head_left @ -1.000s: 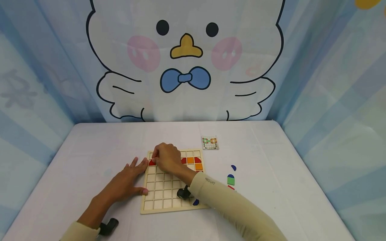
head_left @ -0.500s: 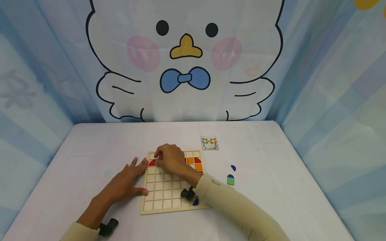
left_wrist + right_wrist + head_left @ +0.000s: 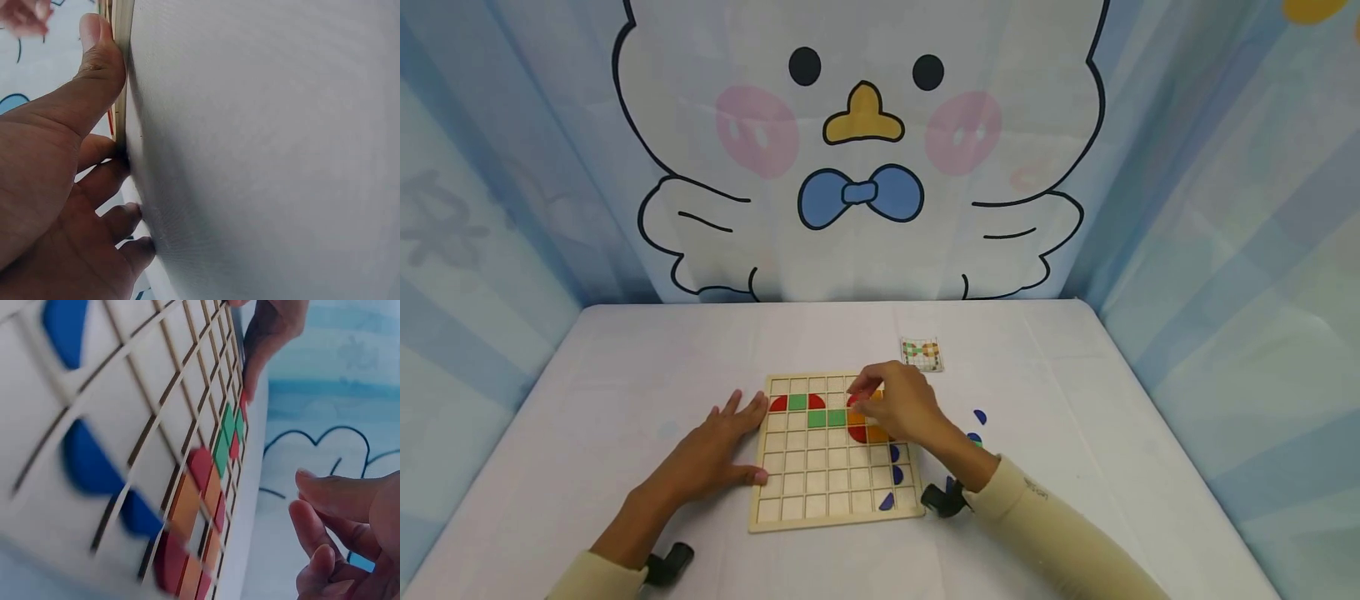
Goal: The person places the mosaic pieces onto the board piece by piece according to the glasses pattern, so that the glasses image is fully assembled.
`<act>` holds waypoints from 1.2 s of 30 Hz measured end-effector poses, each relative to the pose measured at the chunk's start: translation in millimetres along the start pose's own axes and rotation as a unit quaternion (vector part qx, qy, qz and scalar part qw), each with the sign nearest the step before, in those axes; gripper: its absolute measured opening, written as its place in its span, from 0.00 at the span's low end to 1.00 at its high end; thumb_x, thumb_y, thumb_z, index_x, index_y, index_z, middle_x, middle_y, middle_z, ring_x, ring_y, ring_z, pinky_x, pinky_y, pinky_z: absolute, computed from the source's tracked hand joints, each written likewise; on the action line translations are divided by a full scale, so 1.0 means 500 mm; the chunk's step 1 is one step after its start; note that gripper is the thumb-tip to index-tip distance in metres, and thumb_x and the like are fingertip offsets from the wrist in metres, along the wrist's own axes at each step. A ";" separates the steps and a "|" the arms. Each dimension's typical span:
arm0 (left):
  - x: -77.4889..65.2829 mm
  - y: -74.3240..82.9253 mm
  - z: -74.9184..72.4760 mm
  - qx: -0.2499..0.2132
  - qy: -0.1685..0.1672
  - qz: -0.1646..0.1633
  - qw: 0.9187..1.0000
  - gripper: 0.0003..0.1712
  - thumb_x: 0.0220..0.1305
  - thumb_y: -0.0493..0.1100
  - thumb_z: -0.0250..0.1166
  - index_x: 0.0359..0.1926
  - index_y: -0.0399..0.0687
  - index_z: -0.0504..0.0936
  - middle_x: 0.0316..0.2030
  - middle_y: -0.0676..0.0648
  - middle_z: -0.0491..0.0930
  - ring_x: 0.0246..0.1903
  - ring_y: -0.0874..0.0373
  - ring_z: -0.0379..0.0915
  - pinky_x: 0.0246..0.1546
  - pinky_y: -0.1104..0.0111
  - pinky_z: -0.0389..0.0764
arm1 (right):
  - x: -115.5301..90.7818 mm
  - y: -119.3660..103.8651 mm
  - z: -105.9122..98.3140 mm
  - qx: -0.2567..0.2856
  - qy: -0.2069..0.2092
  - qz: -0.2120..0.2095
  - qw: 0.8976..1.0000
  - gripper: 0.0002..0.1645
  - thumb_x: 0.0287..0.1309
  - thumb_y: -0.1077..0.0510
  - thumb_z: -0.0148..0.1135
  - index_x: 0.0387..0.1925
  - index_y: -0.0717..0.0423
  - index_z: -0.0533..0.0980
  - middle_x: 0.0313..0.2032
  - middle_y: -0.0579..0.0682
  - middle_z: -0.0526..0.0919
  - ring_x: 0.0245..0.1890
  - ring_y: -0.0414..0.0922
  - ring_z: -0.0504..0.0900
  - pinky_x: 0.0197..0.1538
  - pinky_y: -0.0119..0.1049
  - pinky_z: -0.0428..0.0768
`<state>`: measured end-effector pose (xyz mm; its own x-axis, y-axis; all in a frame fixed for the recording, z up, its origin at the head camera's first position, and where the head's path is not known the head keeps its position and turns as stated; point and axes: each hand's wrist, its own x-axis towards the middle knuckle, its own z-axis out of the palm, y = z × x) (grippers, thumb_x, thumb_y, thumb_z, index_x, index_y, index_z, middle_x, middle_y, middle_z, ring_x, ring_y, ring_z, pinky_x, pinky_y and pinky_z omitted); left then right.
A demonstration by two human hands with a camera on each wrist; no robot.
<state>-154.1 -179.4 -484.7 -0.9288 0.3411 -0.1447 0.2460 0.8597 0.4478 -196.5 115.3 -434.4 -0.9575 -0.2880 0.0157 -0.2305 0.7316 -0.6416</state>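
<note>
A wooden grid board (image 3: 808, 482) lies on the table. My left hand (image 3: 718, 450) rests at its left side, thumb and fingers spread; the left wrist view shows the thumb against the board's edge (image 3: 122, 81). Over the upper right cells hovers my right hand (image 3: 904, 404), nothing between its thumb and loosely bent fingers (image 3: 322, 487). Green squares (image 3: 797, 402) and rounded red pieces (image 3: 778, 403) sit in the upper cells. Orange squares (image 3: 185, 503) are partly covered by the right hand in the head view. Blue rounded pieces (image 3: 897, 475) lie along the board's right side.
Behind the board lies a small pattern card (image 3: 922, 356). Loose blue pieces (image 3: 981, 417) are on the white table (image 3: 1075, 400) to the right, some partly hidden by the right forearm. A cartoon-printed curtain (image 3: 700, 242) stands behind the table.
My right hand has moved from the board's upper left to its upper right, uncovering green squares and a red piece. My left hand has stayed in place.
</note>
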 end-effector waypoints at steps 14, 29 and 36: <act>-0.001 0.004 -0.001 -0.004 -0.005 -0.011 1.000 0.69 0.48 0.60 0.84 0.84 0.47 0.56 0.84 0.40 0.54 0.83 0.29 0.42 0.76 0.30 0.58 | -0.105 0.124 -0.097 -0.027 0.042 0.116 0.992 0.08 0.60 0.59 0.79 0.41 0.49 0.90 0.30 0.43 0.84 0.31 0.46 0.74 0.28 0.34 0.74; -0.004 0.006 -0.003 -0.007 0.002 -0.005 1.000 0.68 0.47 0.58 0.84 0.83 0.45 0.58 0.83 0.40 0.55 0.83 0.30 0.42 0.78 0.32 0.55 | -0.186 0.222 -0.117 -0.073 0.041 0.168 0.982 0.16 0.53 0.57 0.84 0.44 0.46 0.88 0.30 0.43 0.83 0.40 0.44 0.79 0.37 0.37 0.78; -0.004 0.004 -0.003 -0.011 0.005 0.005 1.000 0.68 0.47 0.57 0.85 0.83 0.43 0.58 0.83 0.39 0.55 0.83 0.31 0.42 0.80 0.34 0.52 | -0.185 0.221 -0.105 -0.082 0.033 0.160 0.983 0.13 0.53 0.58 0.83 0.39 0.45 0.87 0.29 0.42 0.83 0.39 0.43 0.80 0.36 0.36 0.77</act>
<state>-152.1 -178.8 -482.1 -0.9294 0.3451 -0.1309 0.2489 0.8477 0.4684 -142.6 255.0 -466.6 -0.9936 0.0098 -0.1126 0.0640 0.8697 -0.4894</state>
